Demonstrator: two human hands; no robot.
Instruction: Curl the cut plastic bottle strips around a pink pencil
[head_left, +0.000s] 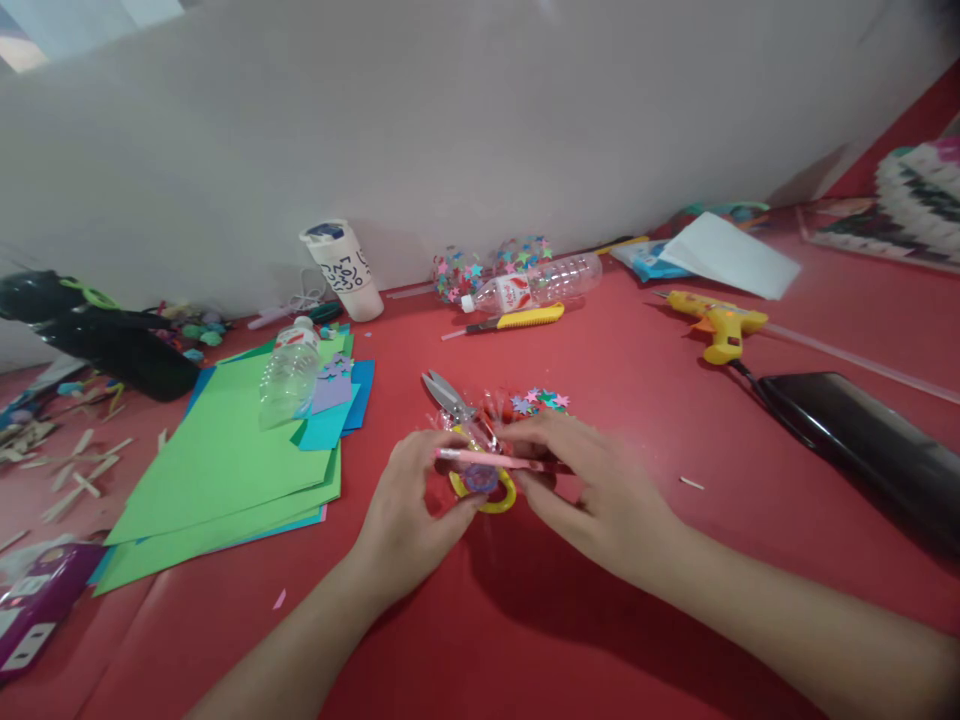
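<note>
My left hand [420, 500] curls its thumb and fingers about a small purple round piece [481, 478] with clear plastic around it; its exact kind is hard to make out. A pink pencil [480, 458] lies across the top of that piece, pinched in my right hand [581, 480]. Beneath both hands are scissors [448, 394], blades apart and pointing away, with yellow handles partly covered. Just beyond my right fingers sits a pile of coloured foam stars [541, 401].
Green paper sheets [225, 460] carry a cut clear bottle [291, 370] on the left. Behind are a white tumbler [346, 270], a plastic bottle [536, 284] and a yellow cutter [525, 318]. On the right lie a yellow glue gun [716, 322] and a black case [862, 440].
</note>
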